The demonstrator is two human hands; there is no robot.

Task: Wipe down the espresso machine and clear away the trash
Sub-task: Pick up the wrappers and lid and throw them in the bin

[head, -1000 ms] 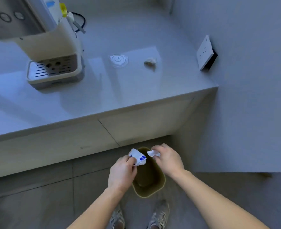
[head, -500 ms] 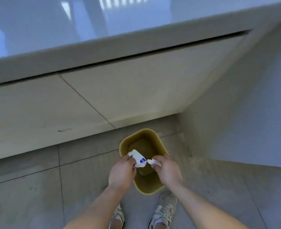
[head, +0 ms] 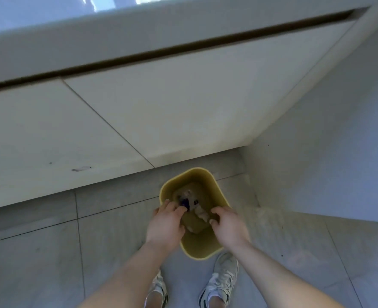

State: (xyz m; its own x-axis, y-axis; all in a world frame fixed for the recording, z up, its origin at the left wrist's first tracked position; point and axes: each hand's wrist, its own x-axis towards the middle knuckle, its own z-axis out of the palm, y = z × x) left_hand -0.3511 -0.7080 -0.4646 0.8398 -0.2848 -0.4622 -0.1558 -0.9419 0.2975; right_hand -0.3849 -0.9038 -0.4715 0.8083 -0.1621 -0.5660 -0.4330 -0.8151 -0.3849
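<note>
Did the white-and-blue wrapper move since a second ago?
Yes. The wrapper has left the left hand and dropped down inside the yellow bin; earlier it was pinched above the rim.

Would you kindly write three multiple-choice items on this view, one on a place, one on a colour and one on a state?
1. Where does the trash bin stand?
A. on the countertop
B. on the floor in front of the cabinet
C. inside an open drawer

2. What colour is the bin?
A. yellow
B. red
C. black

3. What do the hands hold?
A. a cloth each
B. one cup between them
C. nothing

Answers:
1 B, the bin rests on the floor tiles below the cabinet front.
2 A, its rim and walls are yellow.
3 C, the left hand and right hand are open over the bin, and the scraps lie inside it.
</note>
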